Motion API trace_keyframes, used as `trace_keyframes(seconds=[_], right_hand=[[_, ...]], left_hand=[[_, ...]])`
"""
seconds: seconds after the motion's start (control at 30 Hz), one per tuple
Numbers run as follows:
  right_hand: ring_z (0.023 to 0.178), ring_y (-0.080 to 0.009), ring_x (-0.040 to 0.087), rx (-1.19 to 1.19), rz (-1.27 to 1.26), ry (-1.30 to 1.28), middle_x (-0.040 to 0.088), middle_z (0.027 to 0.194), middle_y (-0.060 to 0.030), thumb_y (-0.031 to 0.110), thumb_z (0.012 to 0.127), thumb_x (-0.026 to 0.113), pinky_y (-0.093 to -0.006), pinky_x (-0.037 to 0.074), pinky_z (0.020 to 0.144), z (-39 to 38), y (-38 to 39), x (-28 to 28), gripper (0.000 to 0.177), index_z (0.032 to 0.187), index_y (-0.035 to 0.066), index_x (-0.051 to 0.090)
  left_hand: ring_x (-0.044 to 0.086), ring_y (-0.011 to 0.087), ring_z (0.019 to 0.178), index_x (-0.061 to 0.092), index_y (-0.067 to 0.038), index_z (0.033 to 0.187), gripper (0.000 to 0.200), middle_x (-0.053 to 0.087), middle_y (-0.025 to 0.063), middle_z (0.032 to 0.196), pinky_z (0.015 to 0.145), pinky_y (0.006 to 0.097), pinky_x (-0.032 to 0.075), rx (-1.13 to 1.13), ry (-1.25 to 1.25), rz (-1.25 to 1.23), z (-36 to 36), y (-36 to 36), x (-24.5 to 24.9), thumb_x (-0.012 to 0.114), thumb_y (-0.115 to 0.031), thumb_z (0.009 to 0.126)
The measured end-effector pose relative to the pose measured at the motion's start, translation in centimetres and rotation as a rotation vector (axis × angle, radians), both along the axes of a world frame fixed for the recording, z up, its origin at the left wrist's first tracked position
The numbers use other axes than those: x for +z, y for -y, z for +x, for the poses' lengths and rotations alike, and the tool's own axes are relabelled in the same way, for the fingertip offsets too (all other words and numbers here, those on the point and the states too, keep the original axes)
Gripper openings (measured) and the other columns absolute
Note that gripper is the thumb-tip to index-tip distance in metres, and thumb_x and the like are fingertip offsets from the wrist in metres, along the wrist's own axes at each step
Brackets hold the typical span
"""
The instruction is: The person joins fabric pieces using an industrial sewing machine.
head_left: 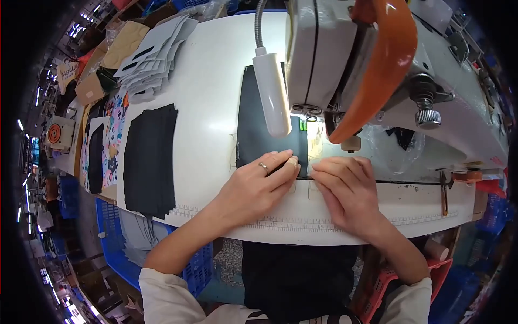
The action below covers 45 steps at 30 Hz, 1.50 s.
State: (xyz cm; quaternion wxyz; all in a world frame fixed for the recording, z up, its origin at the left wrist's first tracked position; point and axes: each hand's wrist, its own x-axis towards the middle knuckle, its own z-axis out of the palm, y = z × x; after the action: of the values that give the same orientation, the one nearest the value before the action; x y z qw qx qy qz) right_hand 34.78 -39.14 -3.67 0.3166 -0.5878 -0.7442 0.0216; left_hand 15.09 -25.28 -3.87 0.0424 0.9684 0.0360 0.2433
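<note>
A black fabric piece (pixel 258 135) lies flat on the white sewing table (pixel 210 108), running back under the sewing machine (pixel 345 59). My left hand (pixel 259 186), with a ring on one finger, presses its fingertips on the near edge of that fabric. My right hand (pixel 345 189) rests flat beside it, fingertips touching the fabric's near right corner just in front of the needle area. Both hands hold the fabric down rather than grasp it. The needle itself is hidden behind the orange machine guard (pixel 386 59).
A white gooseneck lamp (pixel 272 92) hangs over the fabric. A stack of black pieces (pixel 151 159) lies at the table's left, grey pieces (pixel 154 56) behind them. Blue crates (pixel 116 243) stand below left, a red crate (pixel 431 286) at lower right.
</note>
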Motion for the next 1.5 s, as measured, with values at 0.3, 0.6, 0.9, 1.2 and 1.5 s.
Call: trace_keyframes(seconds=[0.3, 0.6, 0.9, 1.2, 1.5], right_hand=[[0.121, -0.0193, 0.062, 0.049, -0.018, 0.079, 0.068, 0.124, -0.0054, 0.005, 0.087, 0.071, -0.0400, 0.043, 0.099, -0.3, -0.3, 0.1, 0.030, 0.118, 0.004, 0.071], [0.117, -0.0225, 0.062, -0.011, 0.036, 0.079, 0.067, 0.122, -0.0045, 0.007, 0.086, 0.074, -0.0394, 0.044, 0.097, -0.3, -0.2, -0.2, 0.032, 0.117, 0.005, 0.071], [0.102, -0.0237, 0.061, 0.016, 0.004, 0.035, 0.063, 0.107, -0.0034, 0.006, 0.082, 0.076, -0.0401, 0.044, 0.091, -0.4, -0.4, 0.0, 0.030, 0.112, 0.007, 0.071], [0.100, -0.0233, 0.058, 0.006, -0.011, -0.028, 0.060, 0.107, -0.0038, 0.009, 0.084, 0.076, -0.0392, 0.042, 0.090, -0.4, -0.1, -0.1, 0.032, 0.116, 0.006, 0.071], [0.100, -0.0222, 0.058, 0.052, -0.038, 0.069, 0.061, 0.107, -0.0036, 0.010, 0.087, 0.075, -0.0393, 0.040, 0.094, -0.6, -0.3, 0.1, 0.029, 0.116, 0.005, 0.071]], left_hand=[[0.069, 0.0289, 0.119, 0.075, 0.002, 0.114, 0.042, 0.071, 0.0099, 0.120, 0.090, 0.0356, 0.062, 0.003, -0.031, -0.161, -0.6, -0.4, 0.5, 0.072, 0.003, 0.072], [0.071, 0.0290, 0.117, 0.074, -0.001, 0.115, 0.043, 0.072, 0.0118, 0.120, 0.089, 0.0362, 0.062, -0.030, 0.026, -0.227, -0.6, -0.8, -0.2, 0.074, 0.004, 0.072], [0.073, 0.0276, 0.109, 0.074, -0.002, 0.110, 0.033, 0.074, 0.0107, 0.113, 0.084, 0.0357, 0.062, 0.020, 0.084, -0.266, -0.2, -0.5, -0.4, 0.077, 0.001, 0.077], [0.075, 0.0261, 0.100, 0.074, -0.003, 0.105, 0.027, 0.075, 0.0090, 0.108, 0.077, 0.0336, 0.061, 0.121, 0.050, -0.374, 0.4, -0.5, 0.2, 0.078, 0.001, 0.078], [0.074, 0.0264, 0.104, 0.076, -0.002, 0.108, 0.031, 0.074, 0.0085, 0.108, 0.080, 0.0338, 0.062, 0.029, 0.111, -0.208, 0.1, -0.1, -0.1, 0.079, -0.003, 0.077]])
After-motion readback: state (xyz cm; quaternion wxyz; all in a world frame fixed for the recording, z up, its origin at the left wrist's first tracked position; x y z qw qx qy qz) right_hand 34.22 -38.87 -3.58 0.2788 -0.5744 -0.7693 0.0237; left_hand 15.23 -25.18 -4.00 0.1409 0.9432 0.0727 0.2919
